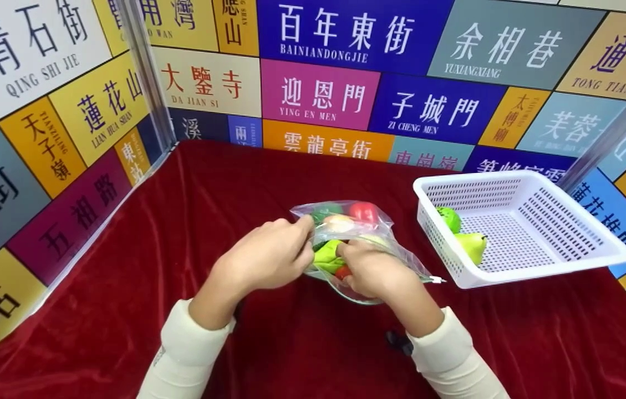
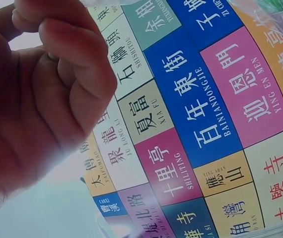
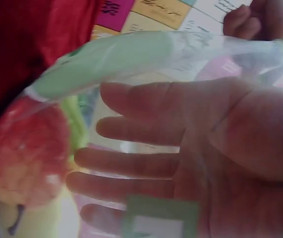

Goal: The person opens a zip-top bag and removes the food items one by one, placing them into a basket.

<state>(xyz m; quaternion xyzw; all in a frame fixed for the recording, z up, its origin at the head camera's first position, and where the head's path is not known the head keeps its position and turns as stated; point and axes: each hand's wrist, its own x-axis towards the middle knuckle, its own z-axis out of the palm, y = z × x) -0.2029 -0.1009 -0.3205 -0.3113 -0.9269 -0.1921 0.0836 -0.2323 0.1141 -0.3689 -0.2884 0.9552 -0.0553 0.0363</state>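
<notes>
one left hand [image 1: 271, 252], one right hand [image 1: 376, 271], one clear bag [image 1: 401, 255] and one basket [image 1: 523, 238] are showing; two green produce pieces [image 1: 472, 247] are lying in the basket.

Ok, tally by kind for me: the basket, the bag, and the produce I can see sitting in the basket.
Basket: 1
Bag: 1
Pear: 1
Green item, kind unclear: 1
Total: 4
</notes>
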